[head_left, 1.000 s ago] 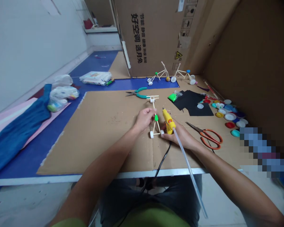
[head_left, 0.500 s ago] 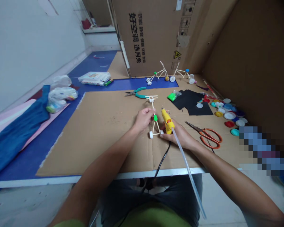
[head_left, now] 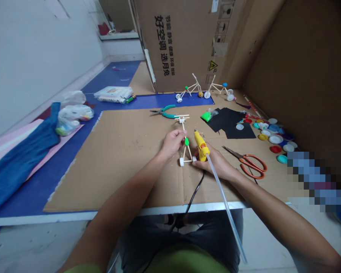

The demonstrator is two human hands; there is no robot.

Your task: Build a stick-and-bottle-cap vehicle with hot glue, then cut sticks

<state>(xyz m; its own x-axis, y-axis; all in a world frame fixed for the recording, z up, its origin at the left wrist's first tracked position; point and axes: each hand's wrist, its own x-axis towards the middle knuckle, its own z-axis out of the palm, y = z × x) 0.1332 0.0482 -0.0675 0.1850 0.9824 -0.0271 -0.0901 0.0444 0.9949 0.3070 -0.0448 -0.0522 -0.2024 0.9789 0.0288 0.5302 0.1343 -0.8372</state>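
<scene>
While a hand (head_left: 172,144) holds the stick bicycle (head_left: 186,141), it points forward.

Head-worn view, tilted forward and down

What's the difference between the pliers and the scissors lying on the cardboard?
The pliers have teal handles, while the scissors have orange-red loop handles. The pliers lie at the far edge of the cardboard sheet, left of the black paper sheets; the scissors lie nearer the viewer, below those sheets. The pliers' jaws point left, the scissors' blades up and left. Both have metal heads, lie flat, and are not being held.
</scene>
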